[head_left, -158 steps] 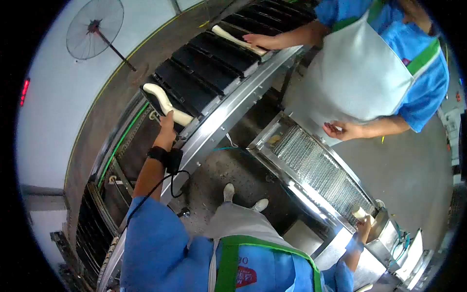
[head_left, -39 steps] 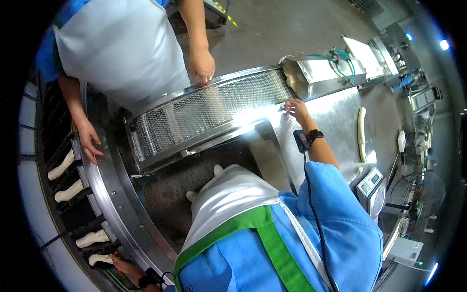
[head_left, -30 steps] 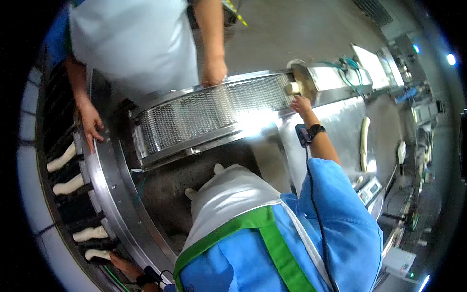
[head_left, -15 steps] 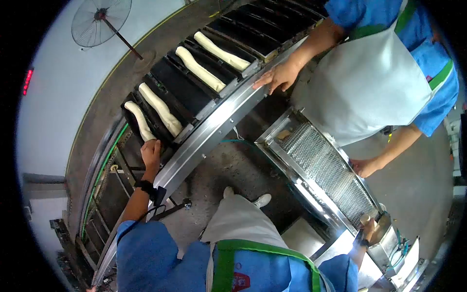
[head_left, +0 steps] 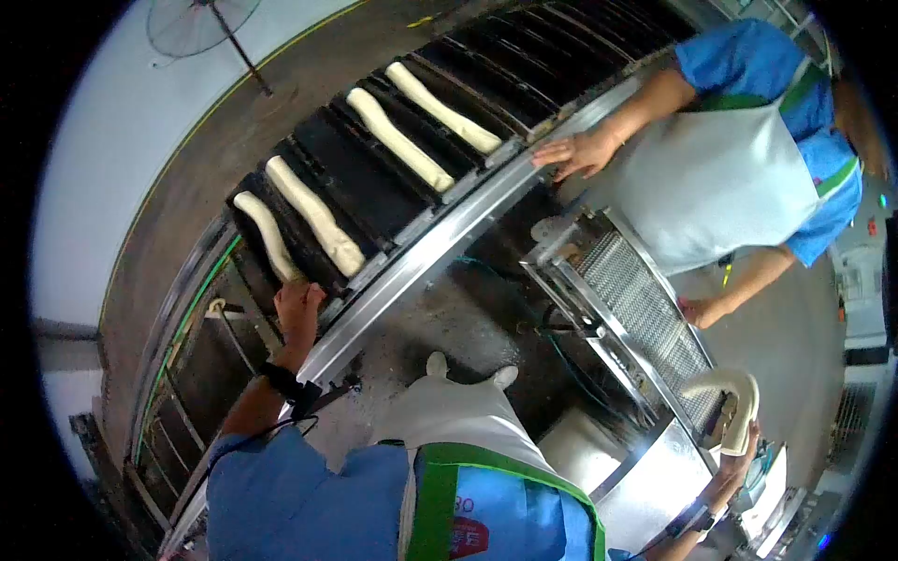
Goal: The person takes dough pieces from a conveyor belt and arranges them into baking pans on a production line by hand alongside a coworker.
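My left hand (head_left: 297,305) is closed at the lower end of a pale dough strip (head_left: 267,234), which lies in the nearest black tray slot. Beside it a thicker strip (head_left: 314,213) rests in the adjoining slot. Two more strips, one (head_left: 398,140) and another (head_left: 441,107), lie farther up the tray line. At the lower right, my right hand (head_left: 739,453) holds a bent dough strip (head_left: 741,393), which arches over the end of the metal mesh conveyor (head_left: 645,309). The fingers wrap round its lower part.
A co-worker in a white apron (head_left: 730,187) stands across, one hand on the steel rail (head_left: 468,217), the other at the mesh conveyor's far edge. A steel table (head_left: 655,486) is at the lower right. A fan (head_left: 201,19) stands beyond the trays.
My right hand has lifted a long dough strip that now hangs in an arch; before, only a short piece showed. My left hand stays by the nearest strip. The co-worker's hand has shifted along the rail.
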The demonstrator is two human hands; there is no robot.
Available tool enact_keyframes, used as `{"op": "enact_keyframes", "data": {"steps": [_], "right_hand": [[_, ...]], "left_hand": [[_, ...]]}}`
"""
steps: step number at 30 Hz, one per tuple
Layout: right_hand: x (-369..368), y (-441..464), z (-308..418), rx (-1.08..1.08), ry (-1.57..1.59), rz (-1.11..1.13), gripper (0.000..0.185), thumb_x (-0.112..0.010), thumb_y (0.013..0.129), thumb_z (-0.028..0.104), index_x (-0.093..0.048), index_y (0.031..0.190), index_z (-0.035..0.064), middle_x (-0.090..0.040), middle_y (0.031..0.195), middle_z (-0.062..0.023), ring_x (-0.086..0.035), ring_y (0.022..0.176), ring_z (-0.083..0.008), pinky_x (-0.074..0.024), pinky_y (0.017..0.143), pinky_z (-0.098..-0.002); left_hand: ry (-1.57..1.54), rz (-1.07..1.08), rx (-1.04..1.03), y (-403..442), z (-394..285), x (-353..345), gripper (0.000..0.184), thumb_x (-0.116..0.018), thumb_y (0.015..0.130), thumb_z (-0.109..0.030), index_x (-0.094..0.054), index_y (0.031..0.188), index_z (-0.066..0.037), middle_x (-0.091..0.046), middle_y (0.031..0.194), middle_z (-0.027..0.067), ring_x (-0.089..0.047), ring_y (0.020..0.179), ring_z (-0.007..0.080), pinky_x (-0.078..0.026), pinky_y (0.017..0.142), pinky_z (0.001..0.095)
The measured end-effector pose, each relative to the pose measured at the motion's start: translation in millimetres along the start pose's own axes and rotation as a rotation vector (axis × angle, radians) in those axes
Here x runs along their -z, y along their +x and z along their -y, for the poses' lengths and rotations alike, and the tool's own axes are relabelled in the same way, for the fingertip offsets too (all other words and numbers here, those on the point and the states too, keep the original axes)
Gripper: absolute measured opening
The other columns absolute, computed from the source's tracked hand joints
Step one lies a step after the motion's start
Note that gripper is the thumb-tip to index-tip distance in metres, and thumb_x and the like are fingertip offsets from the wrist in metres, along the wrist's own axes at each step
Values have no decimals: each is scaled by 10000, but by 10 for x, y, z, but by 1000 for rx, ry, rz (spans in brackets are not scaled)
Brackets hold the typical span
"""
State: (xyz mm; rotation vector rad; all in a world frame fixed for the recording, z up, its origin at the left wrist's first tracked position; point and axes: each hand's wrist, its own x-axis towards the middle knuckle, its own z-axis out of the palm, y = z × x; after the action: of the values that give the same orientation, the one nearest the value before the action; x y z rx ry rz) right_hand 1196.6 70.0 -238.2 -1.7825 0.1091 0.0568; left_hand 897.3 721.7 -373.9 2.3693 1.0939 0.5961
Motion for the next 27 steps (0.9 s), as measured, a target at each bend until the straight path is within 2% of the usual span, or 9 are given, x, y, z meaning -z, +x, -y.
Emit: {"op": "enact_keyframes", "data": {"steps": [1,6,9,10,13,15,17,20,27], "right_hand": [[-400,-86,299,-49,285,107,357,-475,761,269,-433,1003,11,-521,880,-92,-531,702,-153,-447,640,-262],[-1981,-478,1178,299,-143,252,520,-504,680,217,-350,1087,-68,-466,997,-162,-515,824,-209,-438,696,-252],[-2925,-503,1436,176,252,774,546,-501,640,157,-338,1119,-48,-452,1038,-136,-468,914,-189,-378,789,-260],[-3303,-456,1521,186,210,1090,550,-497,637,150,-338,1131,-33,-449,1047,-131,-460,918,-175,-367,781,-242],[-4510,-583,1461,139,43,1453,605,-563,679,234,-299,1150,-39,-440,1053,-123,-434,934,-152,-358,781,-246],[-5155,-582,1066,416,-187,1532,578,-517,748,283,-271,1166,-32,-397,1113,-135,-377,1021,-181,-314,846,-269],[-5389,-732,832,692,-382,1574,529,-474,778,296,-286,1167,-9,-407,1115,-132,-401,1007,-195,-311,853,-261],[-5344,-720,658,504,-371,1797,462,-468,786,278,-346,1136,2,-453,1065,-122,-437,964,-180,-335,829,-265],[-4451,-108,340,283,-342,1585,382,-465,790,262,-423,1069,4,-517,954,-70,-477,873,-130,-378,744,-241]], "left_hand": [[6,-13,7,-40,187,-72,248,-437,753,-238,-545,603,-73,-523,734,60,-454,784,230,-282,748,336],[3,-107,-93,-176,143,49,269,-399,754,-236,-545,597,-74,-535,728,56,-440,828,230,-268,763,342],[110,-133,-144,-260,15,200,284,-385,755,-254,-546,607,-72,-537,741,59,-439,849,230,-267,772,337],[75,-177,-167,-320,8,240,258,-395,747,-234,-546,618,-71,-537,743,53,-440,851,223,-260,781,337],[-101,-119,-167,-355,164,227,240,-400,748,-228,-550,643,-73,-538,743,41,-439,856,222,-246,790,341],[-154,-129,-92,-348,87,271,221,-409,742,-220,-554,656,-76,-537,760,40,-435,865,224,-252,789,346],[-211,-137,-12,-385,-51,379,203,-418,735,-211,-557,669,-79,-537,777,39,-431,875,227,-257,788,351],[-120,-233,-127,-299,-110,425,153,-460,721,-188,-566,708,-79,-531,882,39,-413,913,227,-277,790,368],[-103,102,-292,236,-588,279,131,-492,727,-198,-576,750,-102,-533,871,9,-409,941,198,-254,803,362]]}}
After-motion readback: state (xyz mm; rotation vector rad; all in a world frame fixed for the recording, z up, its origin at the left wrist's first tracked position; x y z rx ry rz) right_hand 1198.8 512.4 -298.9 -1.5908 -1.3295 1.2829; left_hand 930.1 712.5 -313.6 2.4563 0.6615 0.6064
